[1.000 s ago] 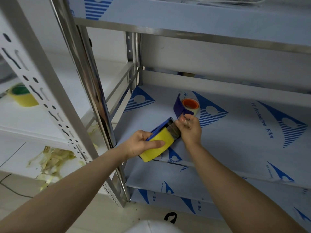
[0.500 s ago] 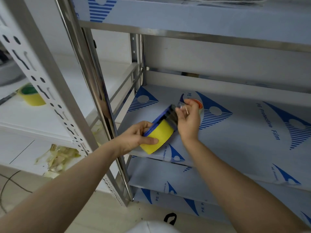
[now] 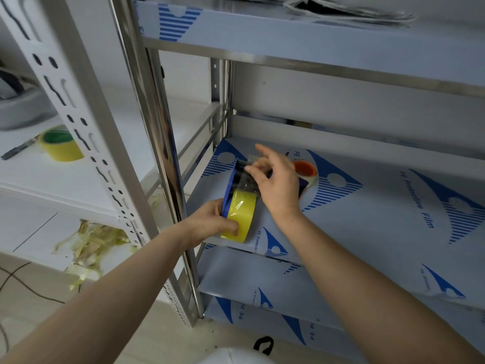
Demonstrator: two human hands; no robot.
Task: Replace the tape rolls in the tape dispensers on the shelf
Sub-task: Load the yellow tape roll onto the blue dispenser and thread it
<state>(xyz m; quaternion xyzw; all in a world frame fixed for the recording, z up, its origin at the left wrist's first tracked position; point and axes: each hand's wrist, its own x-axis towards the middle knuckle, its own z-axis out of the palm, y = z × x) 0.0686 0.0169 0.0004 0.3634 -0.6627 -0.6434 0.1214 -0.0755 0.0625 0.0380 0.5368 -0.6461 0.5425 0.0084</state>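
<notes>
On the far-left white shelf (image 3: 31, 179) sits a spare yellow roll (image 3: 61, 145), well apart from the work. Below it lies a heap of torn tape scraps (image 3: 91, 245). At the front edge of the steel shelf (image 3: 367, 219), the left hand (image 3: 210, 223) has its grip wrapped round the yellow roll (image 3: 240, 216) seated in the blue dispenser (image 3: 231, 185), probably steadying it so the tape can be drawn out. The right hand (image 3: 275, 185) hovers over the dispenser's far end, thumb and fingers pinching the clear tape end (image 3: 249, 177), index finger raised; it looks like threading toward the cutter. Just behind that hand, an orange-cored roll (image 3: 305, 170) rests on the shelf, seemingly in a second dispenser, though the hand hides most of it.
</notes>
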